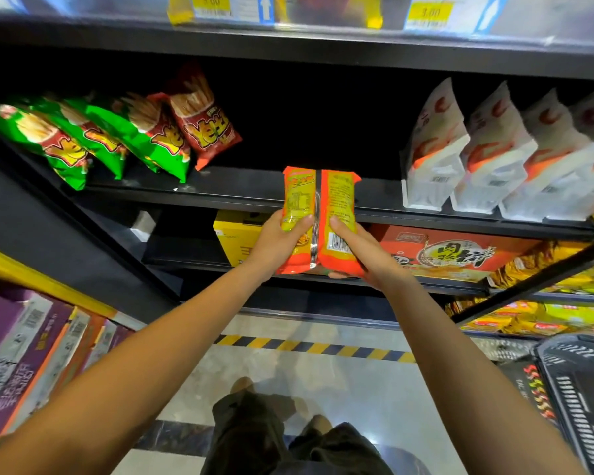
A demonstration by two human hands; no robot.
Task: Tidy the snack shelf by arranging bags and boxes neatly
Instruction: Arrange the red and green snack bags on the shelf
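Note:
An orange and yellow snack bag [319,200] is held upright, back side towards me, in front of the black middle shelf [240,195]. My left hand [279,240] grips its lower left side and my right hand [357,250] grips its lower right side and bottom. The bag's top reaches a bare stretch of the shelf. To the left on that shelf lean several green and red fry-snack bags [141,135]. To the right stands a row of white and orange pouches [494,156].
Below are a yellow box [232,240] and an orange box [460,255], with yellow packets [546,320] lower right. Purple boxes [24,354] fill the left unit. A black basket [583,392] sits at right. The upper shelf edge carries price tags [429,13].

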